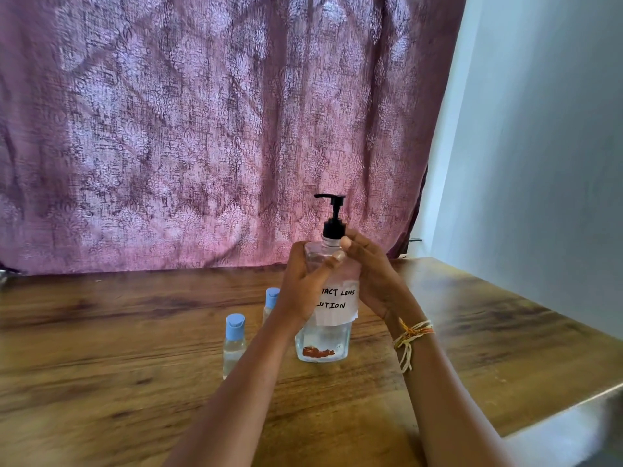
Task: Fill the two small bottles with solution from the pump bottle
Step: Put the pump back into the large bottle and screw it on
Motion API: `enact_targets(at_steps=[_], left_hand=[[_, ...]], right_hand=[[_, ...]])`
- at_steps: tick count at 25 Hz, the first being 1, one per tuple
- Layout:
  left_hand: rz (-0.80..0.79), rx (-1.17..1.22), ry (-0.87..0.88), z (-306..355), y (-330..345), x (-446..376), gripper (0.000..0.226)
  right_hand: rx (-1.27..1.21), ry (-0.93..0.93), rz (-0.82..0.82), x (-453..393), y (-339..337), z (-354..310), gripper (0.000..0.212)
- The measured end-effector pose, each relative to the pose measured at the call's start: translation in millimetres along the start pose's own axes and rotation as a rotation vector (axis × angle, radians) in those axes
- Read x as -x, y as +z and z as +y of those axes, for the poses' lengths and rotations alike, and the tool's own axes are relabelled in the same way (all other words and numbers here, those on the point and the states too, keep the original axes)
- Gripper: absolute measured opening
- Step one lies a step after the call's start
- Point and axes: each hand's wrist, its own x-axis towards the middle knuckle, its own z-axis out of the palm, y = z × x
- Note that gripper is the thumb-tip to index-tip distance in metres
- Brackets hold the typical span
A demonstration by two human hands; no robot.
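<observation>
A clear pump bottle (pixel 324 342) with a black pump head and a white handwritten label stands upright on the wooden table (pixel 135 332). My left hand (pixel 303 288) grips its upper body from the left, thumb across the front. My right hand (pixel 371 274) holds the shoulder from the right, fingertips near the black collar. Two small clear bottles with blue caps stand to the left: one small bottle (pixel 233 345) nearer me, the other small bottle (pixel 270 303) behind it, partly hidden by my left wrist. Both caps are on.
A purple patterned curtain (pixel 219 129) hangs behind the table's far edge. A pale wall (pixel 539 163) runs along the right side. The table's right edge (pixel 556 412) cuts diagonally toward me. A thread bracelet is on my right wrist.
</observation>
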Motion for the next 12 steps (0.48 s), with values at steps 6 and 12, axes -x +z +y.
enact_targets(at_steps=[6,12], left_hand=[[-0.031,0.032,-0.061,-6.0,-6.1,6.1,0.038],[-0.099,-0.106,-0.207,-19.5,-17.1,34.2,0.052]], right_hand=[[0.302,0.146,0.020,53.6,-14.8,25.7,0.072],[0.638,0.138,0.117,68.3,-16.7,45.0,0.070]])
